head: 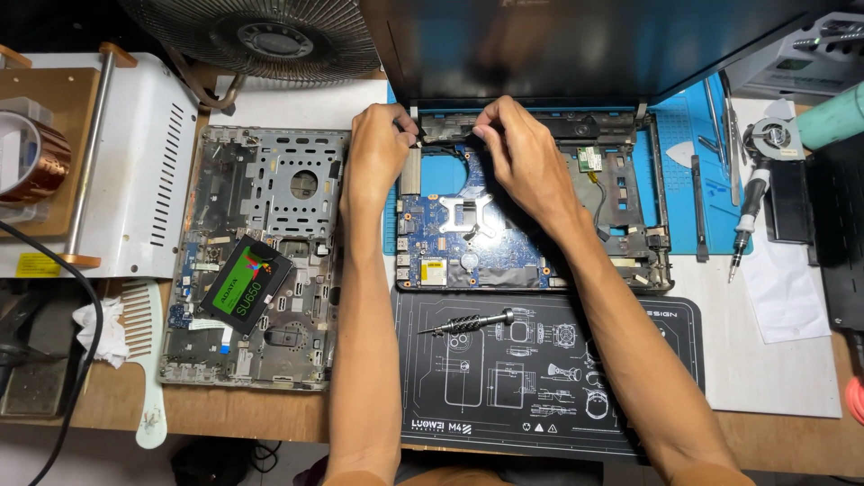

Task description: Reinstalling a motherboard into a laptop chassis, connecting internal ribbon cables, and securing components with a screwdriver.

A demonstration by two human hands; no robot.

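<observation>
An opened laptop base with a blue motherboard lies in front of me, its dark screen lid raised at the back. My left hand pinches something small at the left hinge corner. My right hand has its fingertips on the black strip along the hinge edge, just right of the left hand. What the fingers grip is too small to make out.
A removed grey laptop cover lies to the left with a black and green drive on it. A screwdriver rests on the black mat. More tools and a small fan lie right; a desk fan stands behind.
</observation>
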